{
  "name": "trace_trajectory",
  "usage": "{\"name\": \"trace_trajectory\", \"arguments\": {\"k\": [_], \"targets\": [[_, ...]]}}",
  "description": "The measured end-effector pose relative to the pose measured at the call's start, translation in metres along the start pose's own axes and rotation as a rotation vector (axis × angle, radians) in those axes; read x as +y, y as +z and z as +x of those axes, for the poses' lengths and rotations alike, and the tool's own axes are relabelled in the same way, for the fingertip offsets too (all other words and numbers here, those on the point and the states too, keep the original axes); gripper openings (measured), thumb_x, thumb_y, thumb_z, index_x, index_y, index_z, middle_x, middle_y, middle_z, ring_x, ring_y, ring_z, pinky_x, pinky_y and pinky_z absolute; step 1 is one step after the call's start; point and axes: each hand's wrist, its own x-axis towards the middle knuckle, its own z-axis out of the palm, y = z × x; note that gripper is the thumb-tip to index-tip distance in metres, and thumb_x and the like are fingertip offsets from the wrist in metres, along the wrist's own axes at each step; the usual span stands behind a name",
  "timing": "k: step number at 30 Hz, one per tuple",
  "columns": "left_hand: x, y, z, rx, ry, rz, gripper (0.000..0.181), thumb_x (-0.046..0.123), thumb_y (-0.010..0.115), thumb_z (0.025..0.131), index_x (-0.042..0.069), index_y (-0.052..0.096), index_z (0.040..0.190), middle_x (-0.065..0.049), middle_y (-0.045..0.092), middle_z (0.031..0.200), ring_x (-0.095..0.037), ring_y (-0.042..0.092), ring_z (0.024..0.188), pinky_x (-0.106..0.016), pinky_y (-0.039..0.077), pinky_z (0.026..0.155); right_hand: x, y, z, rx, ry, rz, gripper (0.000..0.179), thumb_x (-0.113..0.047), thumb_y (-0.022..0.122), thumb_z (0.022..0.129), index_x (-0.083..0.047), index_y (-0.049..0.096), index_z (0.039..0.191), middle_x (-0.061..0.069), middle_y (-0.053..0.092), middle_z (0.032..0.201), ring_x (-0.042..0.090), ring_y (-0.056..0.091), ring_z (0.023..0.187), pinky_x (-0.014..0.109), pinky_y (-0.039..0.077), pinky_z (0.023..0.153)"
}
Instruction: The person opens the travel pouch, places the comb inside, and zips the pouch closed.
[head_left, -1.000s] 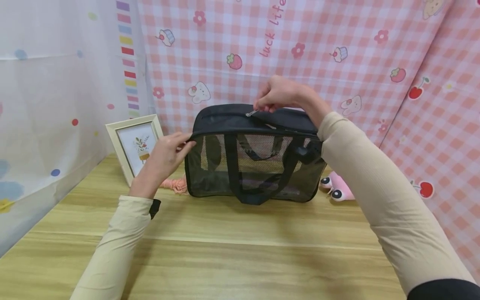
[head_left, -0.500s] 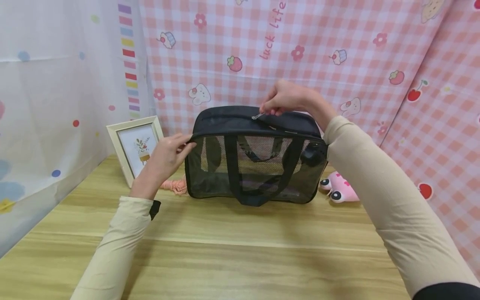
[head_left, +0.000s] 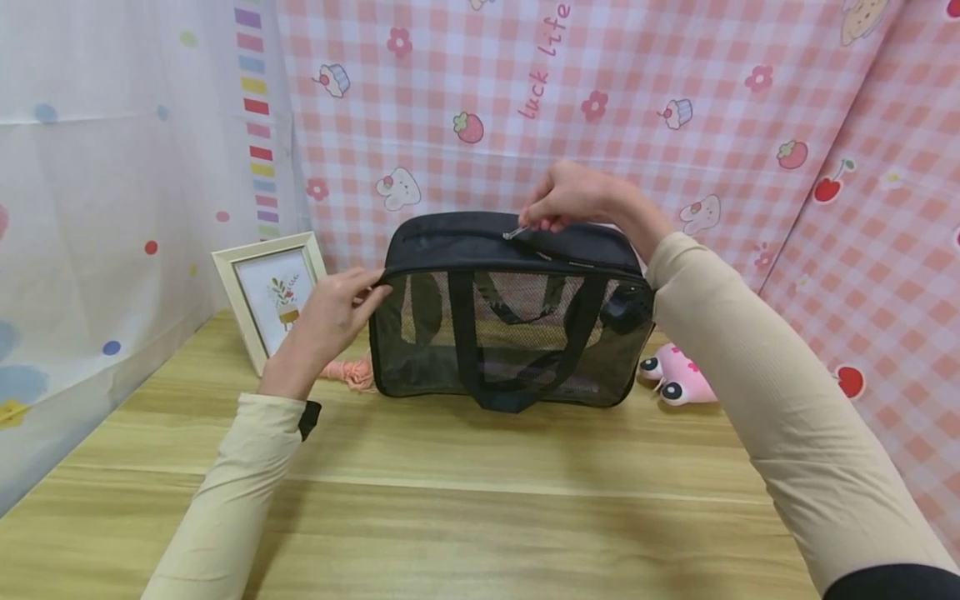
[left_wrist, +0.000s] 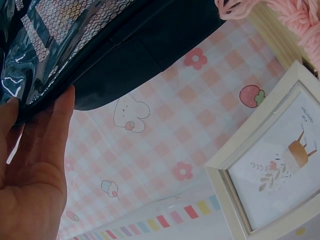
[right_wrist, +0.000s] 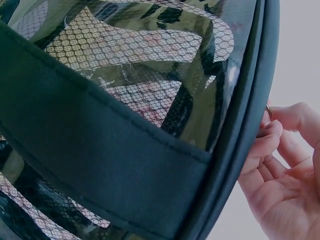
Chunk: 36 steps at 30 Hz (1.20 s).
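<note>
A black bag (head_left: 420, 247) with clear and mesh panels stands upright on the table. Its strap handle (head_left: 467, 350) hangs down the front. My left hand (head_left: 330, 312) pinches the bag's upper left corner between thumb and fingers; the left wrist view shows that hand (left_wrist: 37, 175) at the bag's dark edge (left_wrist: 120, 70). Above the bag's top, my right hand (head_left: 573, 196) pinches a metal zipper pull (head_left: 514, 233). To the right of the pull, the zipper's edges gape slightly. In the right wrist view, the right hand (right_wrist: 287, 167) is partly hidden behind the bag's rim (right_wrist: 240, 115).
A framed picture (head_left: 270, 292) leans at the left, with pink yarn (head_left: 352, 372) between it and the bag. At the bag's right lies a pink toy with big eyes (head_left: 682, 375). A checked cloth (head_left: 450, 75) hangs behind. Wooden tabletop (head_left: 465, 517) extends in front.
My right hand and the zipper pull have moved a little to the right along the bag's top, then stayed put over the last half second. The left hand keeps its place.
</note>
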Motion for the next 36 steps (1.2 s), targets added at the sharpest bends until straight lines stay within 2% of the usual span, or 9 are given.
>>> {"name": "trace_trajectory", "arguments": {"k": [14,23,36], "targets": [[-0.002,0.001,-0.001,0.015,0.006,0.006,0.023,0.003,0.066,0.089,-0.005,0.068,0.110,-0.017,0.066,0.086,-0.028,0.066,0.073,-0.039,0.057,0.063,0.007,-0.003,-0.003,0.010,-0.009,0.040,0.020,-0.006,0.062,0.091,0.009,0.068,0.103,0.012,0.068,0.079,0.006,0.055,0.057,0.016,0.049,0.053],[-0.002,0.001,-0.002,0.018,0.006,0.017,0.023,0.003,0.066,0.089,-0.005,0.068,0.110,-0.015,0.063,0.080,-0.028,0.065,0.070,-0.039,0.056,0.061,0.012,-0.004,-0.005,-0.008,0.002,0.066,0.022,-0.006,0.060,0.093,0.010,0.066,0.106,0.010,0.068,0.084,0.007,0.056,0.062,0.018,0.050,0.055],[-0.001,0.000,0.000,0.009,0.007,0.006,0.024,0.004,0.066,0.089,-0.004,0.068,0.111,-0.015,0.064,0.082,-0.026,0.064,0.070,-0.038,0.056,0.061,0.016,-0.006,-0.006,-0.015,0.003,0.071,0.022,-0.004,0.058,0.093,0.012,0.065,0.107,0.011,0.067,0.086,0.007,0.056,0.061,0.018,0.050,0.055]]}}
